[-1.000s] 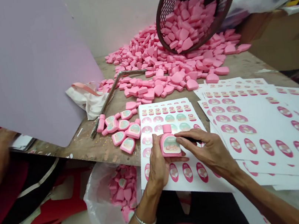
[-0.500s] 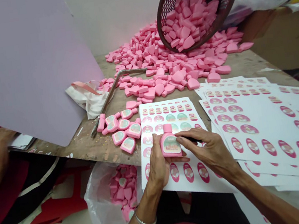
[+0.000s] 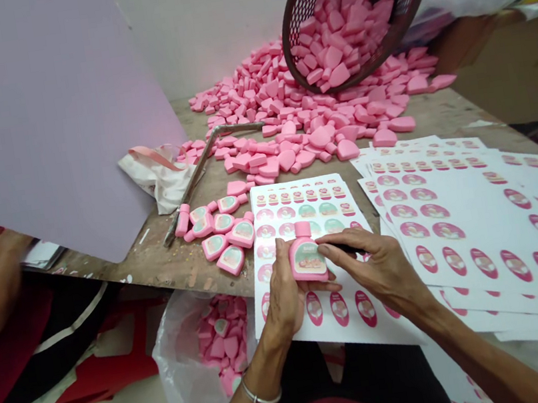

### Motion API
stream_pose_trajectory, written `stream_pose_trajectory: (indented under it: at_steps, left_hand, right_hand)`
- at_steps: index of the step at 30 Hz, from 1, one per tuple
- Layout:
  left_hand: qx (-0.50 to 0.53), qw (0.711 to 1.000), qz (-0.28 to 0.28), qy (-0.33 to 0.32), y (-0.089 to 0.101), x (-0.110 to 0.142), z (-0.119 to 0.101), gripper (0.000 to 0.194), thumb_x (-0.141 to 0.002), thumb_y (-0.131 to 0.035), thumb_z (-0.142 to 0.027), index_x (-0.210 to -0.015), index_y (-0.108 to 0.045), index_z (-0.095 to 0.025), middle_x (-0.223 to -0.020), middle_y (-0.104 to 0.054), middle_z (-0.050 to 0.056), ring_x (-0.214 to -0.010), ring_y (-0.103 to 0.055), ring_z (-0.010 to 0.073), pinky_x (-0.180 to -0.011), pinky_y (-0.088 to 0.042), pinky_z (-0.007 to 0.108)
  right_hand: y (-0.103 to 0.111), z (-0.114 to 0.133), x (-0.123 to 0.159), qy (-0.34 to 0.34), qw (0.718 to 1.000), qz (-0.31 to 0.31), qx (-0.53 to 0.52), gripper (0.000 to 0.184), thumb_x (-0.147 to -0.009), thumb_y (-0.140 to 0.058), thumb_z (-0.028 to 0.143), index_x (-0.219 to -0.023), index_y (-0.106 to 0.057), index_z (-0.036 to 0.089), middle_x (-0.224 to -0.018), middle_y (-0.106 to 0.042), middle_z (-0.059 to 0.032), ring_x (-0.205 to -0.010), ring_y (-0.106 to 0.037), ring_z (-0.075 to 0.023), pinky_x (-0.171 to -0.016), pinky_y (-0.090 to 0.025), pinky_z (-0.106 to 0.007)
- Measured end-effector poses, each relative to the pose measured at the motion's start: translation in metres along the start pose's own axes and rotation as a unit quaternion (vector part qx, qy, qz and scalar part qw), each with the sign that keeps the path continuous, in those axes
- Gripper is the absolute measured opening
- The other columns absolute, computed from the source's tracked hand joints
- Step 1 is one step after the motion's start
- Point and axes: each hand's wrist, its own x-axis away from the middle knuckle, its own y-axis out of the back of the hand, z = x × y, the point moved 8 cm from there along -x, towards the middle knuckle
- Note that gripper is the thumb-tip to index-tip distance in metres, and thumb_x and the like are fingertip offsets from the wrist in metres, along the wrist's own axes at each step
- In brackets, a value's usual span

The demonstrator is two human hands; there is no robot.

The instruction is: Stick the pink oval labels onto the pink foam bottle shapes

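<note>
One hand, the left (image 3: 284, 300), grips a pink bottle (image 3: 302, 229) upright, its label (image 3: 309, 259) already on, while the right hand (image 3: 388, 271) pinches a slim dark tool (image 3: 351, 248) at its edge, over sticker sheets (image 3: 329, 335), labelled bottles (image 3: 231, 259) beside, a pink heap (image 3: 279, 102) beyond

- On the table (image 3: 443, 118): the sticker sheet (image 3: 404, 329).
- Above the sheet: a bottle (image 3: 308, 261) in the left hand (image 3: 284, 287), a tool (image 3: 349, 248) in the right hand (image 3: 379, 262).
- Just left of it: labelled bottles (image 3: 231, 259); beyond them, a bent bar (image 3: 198, 171) and cloth bag (image 3: 159, 181).
- Behind it: heaped bottles (image 3: 258, 95), with a tipped basket (image 3: 291, 30) holding more.
- Right of it: overlapping sticker sheets (image 3: 473, 211).
- Behind those, farther right: a cardboard box (image 3: 503, 79).
- Front-left, below the table edge: a plastic bag (image 3: 180, 369) with bottles in it.
</note>
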Motion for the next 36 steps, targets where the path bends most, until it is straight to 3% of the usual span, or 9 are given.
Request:
stream_pose_trajectory:
  at_steps: [6, 13, 17, 22, 24, 26, 30, 33, 36]
  left_hand:
    - [0.004, 1.0, 0.02, -0.009, -0.001, -0.001, 0.0, 0.051, -0.091, -0.041, -0.056, -0.107, -0.062, -0.011, -0.088, -0.069, 0.01, -0.075, -0.069, 0.02, -0.064, -0.06, 0.031]
    - [-0.038, 0.994, 0.096, -0.046, -0.01, 0.005, -0.01, 0.032, -0.081, -0.066, -0.027, -0.108, -0.054, -0.015, -0.086, -0.062, 0.003, -0.073, -0.065, 0.0151, -0.064, -0.059, 0.029]
    - [-0.026, 0.994, 0.101, -0.042, -0.012, 0.008, -0.011, 0.029, -0.081, -0.065, -0.025, -0.105, -0.053, -0.013, -0.094, -0.061, 0.006, -0.073, -0.063, 0.013, -0.065, -0.059, 0.03]
    - [-0.054, 0.991, 0.126, 0.004, -0.012, 0.011, -0.006, 0.04, -0.074, -0.071, -0.027, -0.108, -0.052, -0.017, -0.083, -0.061, 0.003, -0.07, -0.064, 0.0165, -0.059, -0.056, 0.028]
    - [-0.132, 0.989, 0.061, -0.041, 0.008, 0.008, -0.017, 0.033, -0.077, -0.067, -0.035, -0.104, -0.056, -0.017, -0.087, -0.063, 0.006, -0.07, -0.064, 0.0175, -0.064, -0.055, 0.031]
    - [-0.24, 0.96, -0.082, -0.122, 0.046, 0.006, -0.042, 0.031, -0.08, -0.063, -0.041, -0.098, -0.061, -0.017, -0.088, -0.065, 0.007, -0.075, -0.063, 0.0195, -0.07, -0.053, 0.031]
    - [-0.404, 0.824, -0.308, -0.252, 0.118, 0.009, -0.108, 0.032, -0.085, -0.053, -0.046, -0.099, -0.062, -0.018, -0.093, -0.066, 0.008, -0.089, -0.06, 0.0243, -0.083, -0.047, 0.035]
    - [-0.502, 0.747, -0.259, -0.35, 0.133, -0.021, -0.16, 0.034, -0.089, -0.046, -0.039, -0.11, -0.058, -0.015, -0.12, -0.059, 0.013, -0.114, -0.051, 0.0251, -0.101, -0.036, 0.038]
    - [-0.572, 0.743, -0.111, -0.329, 0.132, -0.081, -0.186, 0.031, -0.083, -0.053, -0.033, -0.104, -0.062, -0.012, -0.12, -0.061, 0.014, -0.114, -0.052, 0.023, -0.103, -0.035, 0.034]
  right_hand:
    - [0.0, 0.011, 0.001, 0.074, 0.992, -0.013, 0.098, 0.016, -0.086, -0.06, 0.03, -0.096, -0.069, 0.022, -0.084, -0.069, -0.0023, -0.078, -0.06, -0.0166, -0.075, -0.045, -0.033]
    - [0.005, 0.026, 0.003, 0.152, 0.95, -0.017, 0.271, 0.022, -0.091, -0.051, 0.025, -0.102, -0.068, 0.02, -0.076, -0.065, -0.0036, -0.074, -0.057, -0.0178, -0.074, -0.038, -0.036]
    - [0.02, 0.019, 0.001, 0.087, 0.948, -0.098, 0.29, 0.031, -0.088, -0.055, 0.034, -0.112, -0.065, 0.018, -0.086, -0.067, -0.0076, -0.084, -0.06, -0.0224, -0.079, -0.041, -0.04]
    - [-0.01, -0.026, -0.019, -0.059, 0.997, 0.015, 0.05, 0.057, -0.075, -0.066, 0.049, -0.123, -0.055, 0.021, -0.121, -0.062, -0.01, -0.103, -0.062, -0.0236, -0.082, -0.051, -0.036]
    - [-0.014, -0.044, -0.035, -0.102, 0.994, 0.009, 0.033, 0.055, -0.075, -0.064, 0.053, -0.119, -0.057, 0.02, -0.119, -0.063, -0.0103, -0.102, -0.063, -0.0246, -0.083, -0.051, -0.038]
    - [-0.018, -0.051, -0.055, -0.103, 0.993, 0.002, 0.054, 0.054, -0.075, -0.063, 0.055, -0.115, -0.059, 0.019, -0.115, -0.065, -0.0103, -0.101, -0.063, -0.0254, -0.085, -0.05, -0.04]
    - [-0.064, -0.03, -0.085, -0.017, 0.984, 0.13, 0.122, 0.041, -0.082, -0.056, 0.048, -0.113, -0.061, 0.021, -0.114, -0.066, -0.0078, -0.103, -0.061, -0.0243, -0.088, -0.046, -0.038]
    - [-0.109, -0.017, -0.085, -0.012, 0.949, 0.258, 0.18, 0.064, -0.075, -0.062, 0.054, -0.129, -0.05, 0.021, -0.115, -0.066, -0.0096, -0.102, -0.062, -0.0282, -0.079, -0.046, -0.037]
    - [-0.138, -0.011, -0.085, -0.007, 0.912, 0.331, 0.24, 0.084, -0.064, -0.069, 0.059, -0.132, -0.043, 0.018, -0.113, -0.066, -0.0124, -0.102, -0.062, -0.0322, -0.073, -0.043, -0.035]
